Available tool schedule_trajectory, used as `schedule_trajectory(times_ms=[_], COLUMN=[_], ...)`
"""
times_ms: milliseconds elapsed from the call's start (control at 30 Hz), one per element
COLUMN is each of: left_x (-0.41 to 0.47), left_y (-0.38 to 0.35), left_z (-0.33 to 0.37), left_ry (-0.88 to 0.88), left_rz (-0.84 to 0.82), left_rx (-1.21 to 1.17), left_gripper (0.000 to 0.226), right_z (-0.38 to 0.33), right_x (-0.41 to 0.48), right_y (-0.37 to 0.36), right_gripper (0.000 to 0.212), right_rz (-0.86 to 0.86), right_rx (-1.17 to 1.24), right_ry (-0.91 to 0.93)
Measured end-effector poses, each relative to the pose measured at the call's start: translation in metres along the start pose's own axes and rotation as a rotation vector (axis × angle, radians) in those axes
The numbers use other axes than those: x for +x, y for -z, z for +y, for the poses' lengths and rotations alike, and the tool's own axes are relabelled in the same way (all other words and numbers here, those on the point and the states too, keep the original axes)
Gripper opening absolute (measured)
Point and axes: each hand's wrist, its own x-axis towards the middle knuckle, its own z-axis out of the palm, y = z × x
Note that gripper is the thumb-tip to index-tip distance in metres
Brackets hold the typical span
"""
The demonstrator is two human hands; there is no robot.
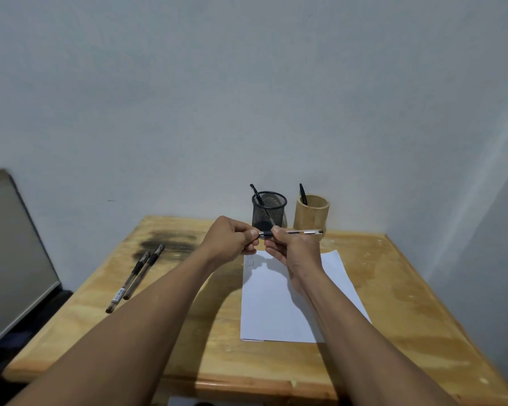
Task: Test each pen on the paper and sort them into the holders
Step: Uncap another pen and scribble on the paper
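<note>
Above paper [279, 303], pen [302, 231] pinched between left hand [232, 241], right hand [294, 247]

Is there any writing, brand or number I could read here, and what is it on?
Nothing reads clearly.
White label on the left one of two dark pens lying on the wooden table: too small and blurred.
Faint marks in the white paper sheet's top left corner: not legible as words.
Clear-barrelled pen pinched between left hand and right hand: no readable print.
</note>
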Motion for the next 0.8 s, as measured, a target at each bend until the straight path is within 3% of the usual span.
schedule_trajectory(times_ms=[533, 700, 800], left_x=[0.004, 0.009, 0.009], left_y=[0.007, 0.004, 0.006], left_z=[-0.001, -0.005, -0.003], left_ry=[0.039, -0.041, 0.029], left_rz=[-0.045, 0.028, -0.024], left_rx=[-0.016, 0.114, 0.025], left_gripper=[0.018, 0.019, 0.021], right_z=[0.005, 0.004, 0.004], right_x=[-0.003, -0.003, 0.0], right_y=[-0.006, -0.013, -0.012], right_gripper=[0.007, 0.009, 0.01], right_rz=[0.039, 0.09, 0.089], right_rx=[-0.025, 0.053, -0.002], right_ry=[0.08, 0.012, 0.049])
